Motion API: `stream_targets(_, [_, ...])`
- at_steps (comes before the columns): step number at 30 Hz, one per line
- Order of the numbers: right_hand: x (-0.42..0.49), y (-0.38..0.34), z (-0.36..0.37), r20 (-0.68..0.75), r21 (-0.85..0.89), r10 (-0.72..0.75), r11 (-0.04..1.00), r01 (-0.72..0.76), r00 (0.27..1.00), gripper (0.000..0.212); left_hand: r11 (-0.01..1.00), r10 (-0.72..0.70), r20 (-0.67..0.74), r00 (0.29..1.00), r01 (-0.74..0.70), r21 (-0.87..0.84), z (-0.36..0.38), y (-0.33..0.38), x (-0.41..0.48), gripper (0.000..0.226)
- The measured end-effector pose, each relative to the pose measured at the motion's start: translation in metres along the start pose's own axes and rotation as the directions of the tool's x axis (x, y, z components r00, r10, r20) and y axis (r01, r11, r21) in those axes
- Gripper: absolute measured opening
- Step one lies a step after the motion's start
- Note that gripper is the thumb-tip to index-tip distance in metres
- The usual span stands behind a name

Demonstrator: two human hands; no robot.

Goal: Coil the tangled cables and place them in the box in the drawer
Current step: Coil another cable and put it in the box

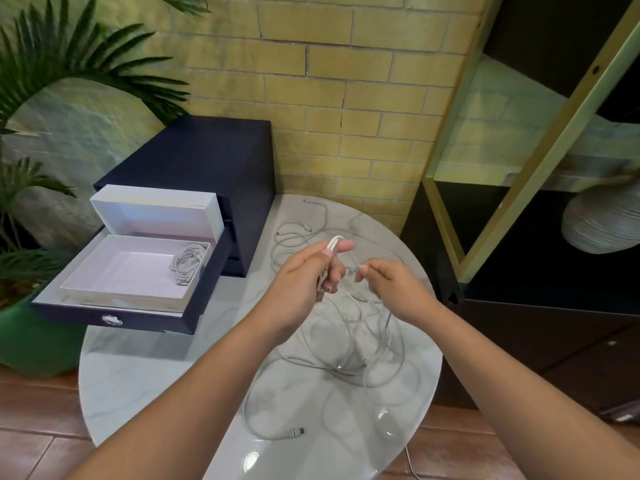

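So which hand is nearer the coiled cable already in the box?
Left. The left hand holds cable loops over the table, just right of the coiled cable; the right hand pinches a strand farther right.

Left hand (304, 271) gripping looped cable (334, 244), right hand (388, 282) pinching strand

We see a yellow brick wall (346, 81) at the back, with a few cracked joints. On the left there's a palm plant (52, 64) in a green pot (31, 344), and a grey stone panel (76, 133) behind it. Centre: round marble-look table (138, 382), glossy, with bright glare spots (251, 460) near its front edge. Right: dark shelving unit (519, 323) with gold frame bars (540, 133) and a ribbed pale vase (602, 226) in one bay. Floor (34, 427) is reddish-brown tile. We read the light as soft and even.
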State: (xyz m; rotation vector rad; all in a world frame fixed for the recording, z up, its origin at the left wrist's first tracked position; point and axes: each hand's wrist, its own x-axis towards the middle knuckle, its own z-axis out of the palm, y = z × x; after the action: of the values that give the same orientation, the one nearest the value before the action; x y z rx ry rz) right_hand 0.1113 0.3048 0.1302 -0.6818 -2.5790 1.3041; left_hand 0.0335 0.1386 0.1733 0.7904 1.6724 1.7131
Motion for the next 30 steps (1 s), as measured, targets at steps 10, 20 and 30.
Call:
stream_targets(10, [-0.033,-0.023,0.037,0.284,-0.126,0.019,0.992,0.018,0.959,0.032,0.986,0.062,-0.044,0.997,-0.054,0.155,0.006,-0.019,0.014,0.042])
stream_targets(20, [-0.031,-0.04,0.017,0.355,-0.387,-0.065,0.898,0.21,0.932,0.031,0.668,0.193,0.1,0.976,-0.205,0.716,-0.005,-0.043,0.012,0.038])
stream_targets(30, [-0.016,-0.035,-0.007,0.237,-0.369,-0.151,0.9,0.233,0.96,0.025,0.582,0.075,0.233,0.97,-0.232,0.779,-0.019,-0.037,0.011,0.015])
